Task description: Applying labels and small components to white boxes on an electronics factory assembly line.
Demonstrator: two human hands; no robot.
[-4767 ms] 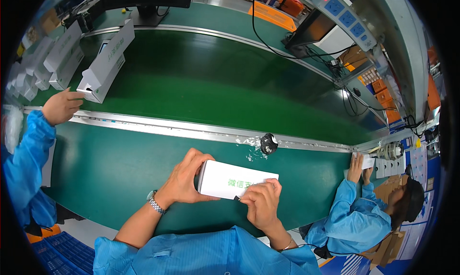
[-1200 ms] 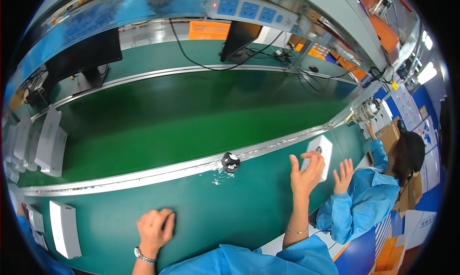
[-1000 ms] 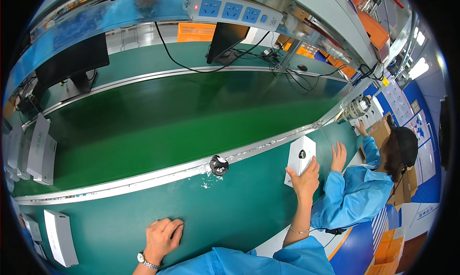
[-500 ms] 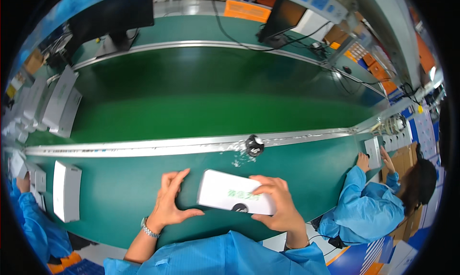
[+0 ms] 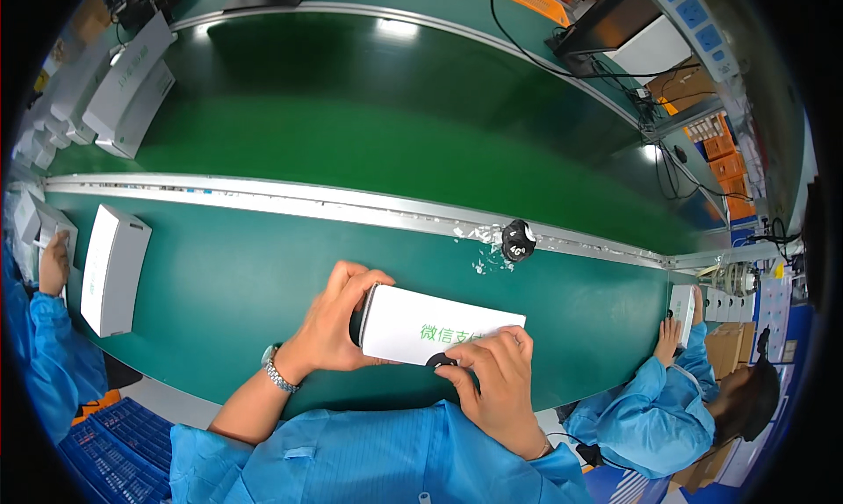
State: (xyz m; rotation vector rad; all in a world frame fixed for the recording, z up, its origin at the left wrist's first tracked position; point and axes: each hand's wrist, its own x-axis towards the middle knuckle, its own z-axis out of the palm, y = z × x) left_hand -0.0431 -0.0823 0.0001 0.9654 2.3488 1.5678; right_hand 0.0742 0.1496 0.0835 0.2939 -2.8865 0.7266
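Observation:
A long white box (image 5: 421, 315) with green print is held over the near green bench, and my left hand (image 5: 338, 324) is closed around its left end. On its near edge is a black round sticker (image 5: 439, 360), half on the top face. My right hand (image 5: 492, 372) has thumb and forefinger closed at that sticker, while its other fingers lie over the box's right part. Whether the sticker is being pinched or pressed flat is hard to see. Beyond the box, a black roll of stickers (image 5: 517, 241) sits against the metal rail (image 5: 351, 207) among white scraps (image 5: 492, 256).
Another white box (image 5: 114, 271) stands at the left. Further white boxes (image 5: 132, 91) stand on the green conveyor surface (image 5: 369, 126) behind the rail. Co-workers handle boxes at both sides: a hand (image 5: 54, 262) on the left, a person in blue (image 5: 654, 412) on the right.
My left hand has closed on the box's left end. My right hand has shifted from the right end to the black sticker. The view has tilted down and turned.

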